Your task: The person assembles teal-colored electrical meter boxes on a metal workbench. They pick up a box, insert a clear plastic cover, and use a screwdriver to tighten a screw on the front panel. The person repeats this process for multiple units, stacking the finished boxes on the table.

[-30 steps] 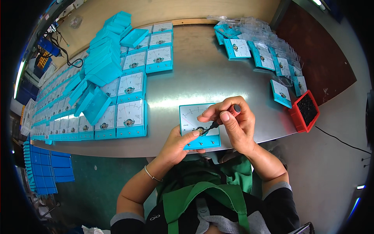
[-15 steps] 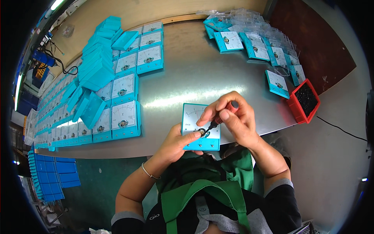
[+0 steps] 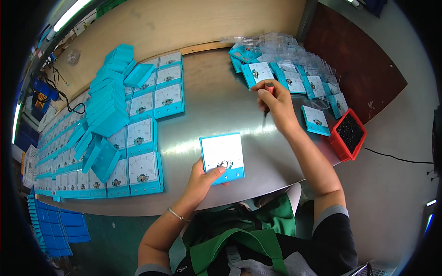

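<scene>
My left hand [image 3: 205,178] grips a panel meter [image 3: 224,149] with a white dial and a turquoise base at the table's near edge. Its thumb presses by the small round mechanism low on the dial; the other fingers are mostly hidden beneath. Farther forward and to the right, my right hand [image 3: 277,105] is closed round a screwdriver [image 3: 269,88] with a red and black handle. The dark shaft points down over the metal table [image 3: 193,133], apart from the meter. A single similar meter [image 3: 315,120] lies to the right of that hand.
Rows of turquoise meters [image 3: 142,172] fill the left side, with a heap of turquoise covers [image 3: 108,115] on top. At the back right lie more meters [image 3: 290,78] and stacked clear plastic covers [image 3: 299,53]. A red bin [image 3: 336,144] of small black parts stands at the right edge.
My right hand has lifted the screwdriver off the meter and moved it forward. The left hand still holds the meter, whose dial now shines bright. The whole view has shifted.
</scene>
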Motion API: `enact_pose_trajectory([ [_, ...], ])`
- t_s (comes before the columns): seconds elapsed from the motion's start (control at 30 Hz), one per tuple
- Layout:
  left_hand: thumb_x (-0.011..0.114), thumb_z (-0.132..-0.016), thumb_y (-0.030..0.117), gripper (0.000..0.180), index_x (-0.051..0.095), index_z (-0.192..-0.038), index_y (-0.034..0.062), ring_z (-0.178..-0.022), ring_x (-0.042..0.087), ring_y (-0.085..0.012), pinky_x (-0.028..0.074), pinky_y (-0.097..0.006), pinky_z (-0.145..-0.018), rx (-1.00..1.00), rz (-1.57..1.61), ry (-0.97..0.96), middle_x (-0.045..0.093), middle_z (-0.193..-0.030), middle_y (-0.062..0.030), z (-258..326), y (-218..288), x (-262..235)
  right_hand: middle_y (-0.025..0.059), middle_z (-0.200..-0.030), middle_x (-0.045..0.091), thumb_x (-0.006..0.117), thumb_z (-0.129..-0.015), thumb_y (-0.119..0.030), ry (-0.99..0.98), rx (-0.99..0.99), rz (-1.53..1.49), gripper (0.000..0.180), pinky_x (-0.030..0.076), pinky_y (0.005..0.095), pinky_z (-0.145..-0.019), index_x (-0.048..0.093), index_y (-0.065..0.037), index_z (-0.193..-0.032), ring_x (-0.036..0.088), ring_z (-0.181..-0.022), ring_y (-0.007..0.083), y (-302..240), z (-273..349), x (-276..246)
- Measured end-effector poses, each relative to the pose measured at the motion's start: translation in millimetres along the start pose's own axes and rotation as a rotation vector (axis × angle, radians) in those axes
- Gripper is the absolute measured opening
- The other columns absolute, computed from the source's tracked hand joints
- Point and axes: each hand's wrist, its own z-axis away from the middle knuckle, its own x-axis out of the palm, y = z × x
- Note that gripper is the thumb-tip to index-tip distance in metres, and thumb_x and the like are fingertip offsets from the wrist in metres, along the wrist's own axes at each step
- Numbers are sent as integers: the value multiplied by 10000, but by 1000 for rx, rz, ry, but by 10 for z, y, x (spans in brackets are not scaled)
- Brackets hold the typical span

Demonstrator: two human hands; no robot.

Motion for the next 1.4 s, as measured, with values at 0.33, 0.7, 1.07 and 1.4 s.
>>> enact_pose_trajectory([
  [0.33,610,-868,129,400,452,-1206,-17,-870,595,-171,549,-316,-672,-46,-167,-84,594,-1046,-119,38,-3,72,149,-1319,425,568,-830,-114,450,-332,1791,503,537,448,-758,455,-272,-1294,455,-1142,417,882,-1718,-1283],
  [0.7,612,-864,120,365,467,-1167,-24,-861,604,-175,553,-328,-667,-27,-154,-33,597,-1004,-111,90,-1,60,62,-1076,609,577,-713,-12,144,-698,1372,440,539,373,-701,630,-210,-1103,554,-982,306,331,-365,-339],
  [1.07,626,-825,115,383,470,-1144,-30,-822,632,-223,563,-340,-570,54,55,144,598,-1015,-144,351,46,-8,159,-1453,289,649,-749,-107,-515,-132,1347,678,460,441,-916,410,-285,-1358,264,-1326,411,139,430,-329],
  [1.4,611,-833,86,362,464,-1143,-29,-844,643,-227,571,-336,-564,197,87,336,598,-1016,-140,642,102,-2,141,-1198,545,668,-728,-192,-245,-453,1238,322,512,386,-796,628,-65,-1021,510,-1083,338,528,489,731],
])
